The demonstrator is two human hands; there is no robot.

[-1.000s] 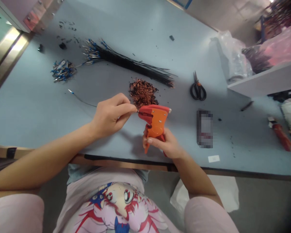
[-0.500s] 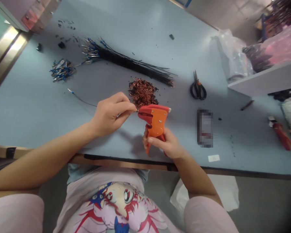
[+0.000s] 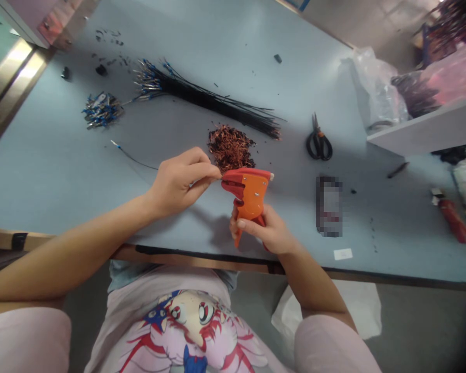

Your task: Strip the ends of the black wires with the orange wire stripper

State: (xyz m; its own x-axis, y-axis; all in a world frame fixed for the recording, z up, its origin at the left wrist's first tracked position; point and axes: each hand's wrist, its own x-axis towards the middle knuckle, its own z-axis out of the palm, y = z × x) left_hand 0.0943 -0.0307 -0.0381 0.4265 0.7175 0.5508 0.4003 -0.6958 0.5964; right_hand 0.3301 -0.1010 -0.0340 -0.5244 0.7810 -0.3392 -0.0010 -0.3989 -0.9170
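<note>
Between thumb and forefinger, my left hand (image 3: 182, 181) pinches a thin black wire (image 3: 136, 161). A blue and silver terminal is on the wire's far left end; its other end meets the jaws of an orange and red wire stripper (image 3: 252, 194). My right hand (image 3: 266, 230) is wrapped round the stripper's handles. Just behind the jaws lies a heap of copper strands and black insulation scraps (image 3: 231, 147). Beyond it stretches a bundle of black wires (image 3: 213, 103) with blue terminals at the left and bare copper ends at the right. The wire tip is too small to make out.
To the left lies a pile of blue terminals (image 3: 102, 110). Black-handled scissors (image 3: 319, 144), a blurred-out dark device (image 3: 329, 206) and a white label (image 3: 342, 254) are right of my hands. A red-handled tool (image 3: 452, 217) sits farther right, below a shelf (image 3: 423, 122) with plastic bags.
Both hands keep their grip, with the left fingertips a touch nearer the stripper's jaws. The rest of the view has shifted very slightly.
</note>
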